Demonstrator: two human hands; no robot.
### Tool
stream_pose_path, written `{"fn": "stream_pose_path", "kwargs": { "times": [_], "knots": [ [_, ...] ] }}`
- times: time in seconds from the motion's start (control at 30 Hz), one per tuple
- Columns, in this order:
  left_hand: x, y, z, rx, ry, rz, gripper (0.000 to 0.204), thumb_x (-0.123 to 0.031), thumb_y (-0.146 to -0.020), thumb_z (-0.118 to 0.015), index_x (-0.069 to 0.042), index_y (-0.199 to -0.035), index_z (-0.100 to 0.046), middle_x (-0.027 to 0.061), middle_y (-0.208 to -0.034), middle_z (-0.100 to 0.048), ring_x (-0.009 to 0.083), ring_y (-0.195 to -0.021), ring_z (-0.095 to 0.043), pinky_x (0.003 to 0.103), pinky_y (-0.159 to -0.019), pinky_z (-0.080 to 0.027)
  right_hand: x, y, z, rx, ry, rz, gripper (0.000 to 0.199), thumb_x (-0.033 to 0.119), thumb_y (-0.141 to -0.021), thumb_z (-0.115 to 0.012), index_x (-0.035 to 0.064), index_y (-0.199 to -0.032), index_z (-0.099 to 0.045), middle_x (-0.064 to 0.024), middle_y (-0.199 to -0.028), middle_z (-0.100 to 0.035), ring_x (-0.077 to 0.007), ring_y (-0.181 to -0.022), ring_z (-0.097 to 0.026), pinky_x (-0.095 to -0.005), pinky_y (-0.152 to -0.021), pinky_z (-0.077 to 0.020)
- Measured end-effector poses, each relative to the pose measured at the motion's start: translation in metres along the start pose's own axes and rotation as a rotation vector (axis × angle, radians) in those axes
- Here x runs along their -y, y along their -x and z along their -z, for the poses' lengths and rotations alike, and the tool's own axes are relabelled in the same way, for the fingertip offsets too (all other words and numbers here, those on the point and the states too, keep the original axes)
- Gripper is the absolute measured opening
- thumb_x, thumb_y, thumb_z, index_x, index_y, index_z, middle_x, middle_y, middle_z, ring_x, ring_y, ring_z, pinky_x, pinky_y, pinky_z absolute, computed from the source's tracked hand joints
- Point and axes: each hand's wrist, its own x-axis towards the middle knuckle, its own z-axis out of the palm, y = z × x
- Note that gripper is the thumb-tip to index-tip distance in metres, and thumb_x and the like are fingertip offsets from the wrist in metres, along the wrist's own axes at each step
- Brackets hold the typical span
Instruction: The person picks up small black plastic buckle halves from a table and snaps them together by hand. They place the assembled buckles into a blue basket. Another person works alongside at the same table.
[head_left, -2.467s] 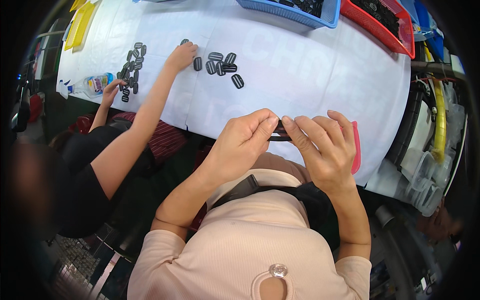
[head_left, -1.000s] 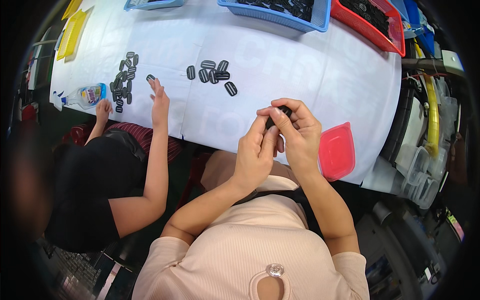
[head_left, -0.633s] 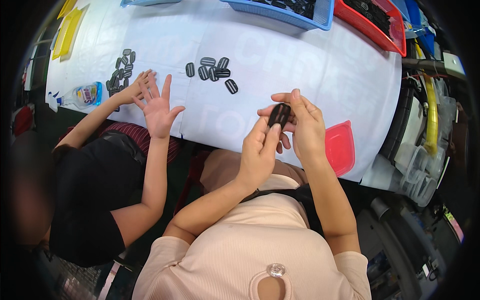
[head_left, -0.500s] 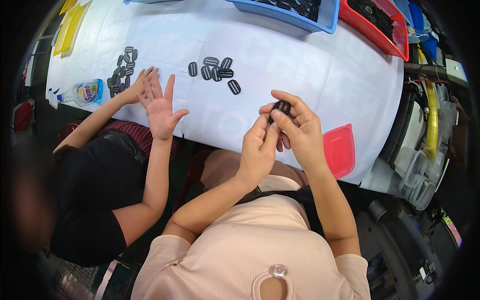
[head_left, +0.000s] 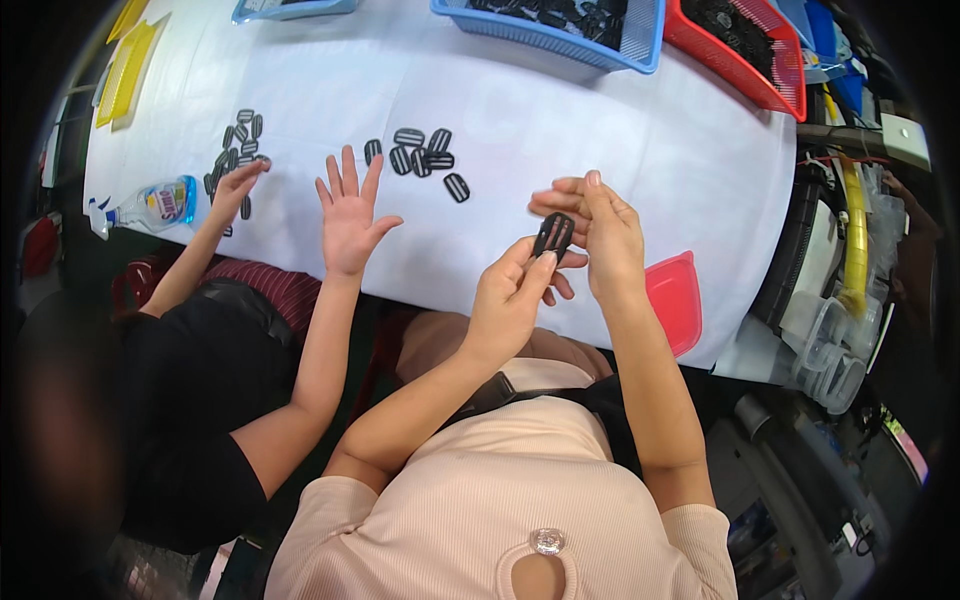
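Between its thumb and fingers my left hand pinches a black slide buckle, an oblong piece with slots through it, held up over the table's near side. My right hand is just beside it, with its fingers stretched and spread around the buckle's far side; the thumb is off the buckle. Ahead and to the left, a small loose group of similar black slide buckles lies on the white-covered table.
At left a co-worker's raised open hand is near my buckles; their other hand is over another buckle pile. A spray bottle lies there. Blue basket and red basket hold black pieces. A red plastic tray sits right.
My right thumb and fingers have come off the buckle and opened; my left hand alone keeps hold of it. The co-worker's raised hand has moved right, and the view has shifted slightly.
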Motion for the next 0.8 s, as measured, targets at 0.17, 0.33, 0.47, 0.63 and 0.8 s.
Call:
{"fn": "stream_pose_path", "kwargs": {
  "times": [0.17, 0.33, 0.47, 0.63, 0.8],
  "knots": [
    [-0.005, -0.007, -0.01, 0.014, -0.035, -0.023, 0.031, -0.015, -0.096, -0.043, 0.0, -0.123, -0.044, 0.0167, -0.102, -0.063, 0.0123, -0.069, -0.055, 0.026, -0.064, -0.044, -0.001, -0.005, 0.052, -0.013, 0.079, 0.342, 0.03, 0.021, -0.095, -0.049, -0.0056, -0.096, -0.062, -0.0136, -0.082, -0.065, -0.0172, -0.064, -0.064, -0.0291, -0.062, -0.0516],
    [-0.004, -0.01, -0.022, 0.023, -0.009, -0.055, 0.021, -0.014, -0.095, -0.042, -0.001, -0.112, -0.045, 0.0172, -0.1, -0.064, 0.0148, -0.07, -0.061, 0.025, -0.06, -0.046, 0.003, 0.016, 0.05, -0.051, 0.26, 0.441, 0.024, 0.025, -0.087, -0.061, 0.001, -0.089, -0.065, -0.0082, -0.08, -0.064, -0.0138, -0.075, -0.061, -0.0283, -0.068, -0.0482],
    [-0.009, -0.009, -0.042, 0.09, -0.108, -0.073, 0.018, -0.014, -0.095, -0.043, -0.002, -0.108, -0.046, 0.0116, -0.098, -0.061, 0.0165, -0.083, -0.061, 0.027, -0.068, -0.049, 0.017, 0.047, 0.05, 0.031, 0.27, 0.411, 0.019, 0.017, -0.087, -0.057, 0.002, -0.097, -0.062, -0.0091, -0.081, -0.064, -0.0178, -0.073, -0.062, -0.0305, -0.068, -0.0488],
    [-0.009, -0.012, -0.042, 0.075, -0.452, -0.459, 0.038, -0.018, -0.097, -0.039, 0.0, -0.131, -0.038, 0.0108, -0.109, -0.055, 0.0152, -0.105, -0.052, 0.029, -0.081, -0.045, 0.016, 0.055, 0.057, 0.058, 0.364, 0.494, 0.013, 0.01, -0.09, -0.053, -0.0005, -0.095, -0.057, -0.0069, -0.075, -0.062, -0.0109, -0.063, -0.058, -0.0252, -0.054, -0.0485],
    [-0.011, -0.013, -0.045, 0.176, -0.171, -0.282, 0.043, -0.018, -0.099, -0.035, 0.001, -0.137, -0.035, 0.0121, -0.108, -0.061, 0.0025, -0.057, -0.04, 0.017, -0.048, -0.032, 0.017, 0.067, 0.044, 0.127, 0.219, 0.391, 0.017, 0.007, -0.09, -0.051, 0.0007, -0.106, -0.051, -0.0069, -0.074, -0.061, -0.0119, -0.061, -0.057, -0.0258, -0.054, -0.0481]
  ]
}}
